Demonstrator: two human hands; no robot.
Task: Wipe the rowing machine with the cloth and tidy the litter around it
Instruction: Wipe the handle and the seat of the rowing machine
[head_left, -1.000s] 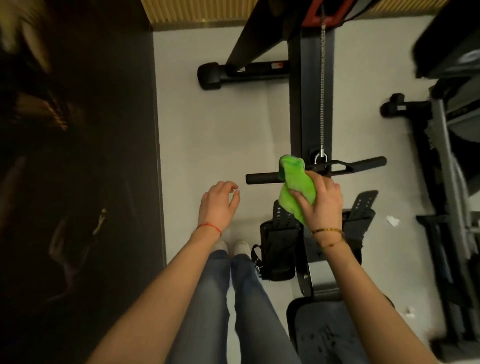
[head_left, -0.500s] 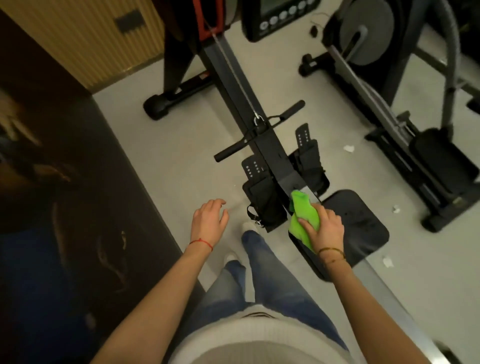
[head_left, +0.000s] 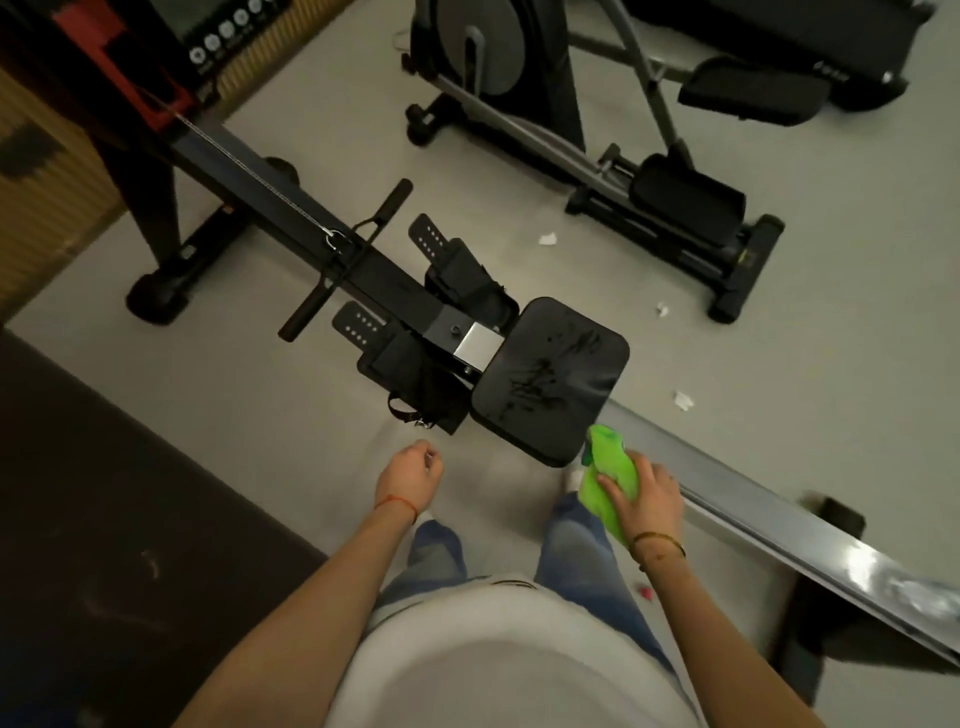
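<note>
Shifted cloth (head_left: 610, 475) from footrest area to rail (head_left: 737, 483), lower right. R hand (head_left: 644, 499) grips it bunched; soft, light. L hand (head_left: 410, 475) loosely curled, holding nothing.

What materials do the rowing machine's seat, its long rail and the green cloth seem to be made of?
Seat: probably padded black vinyl, given its smooth dull sheen and dark smears.
Rail: likely bare aluminium or steel; silvery with bright reflections.
Green cloth: soft fabric, perhaps microfibre; it crumples in the right hand.
</note>
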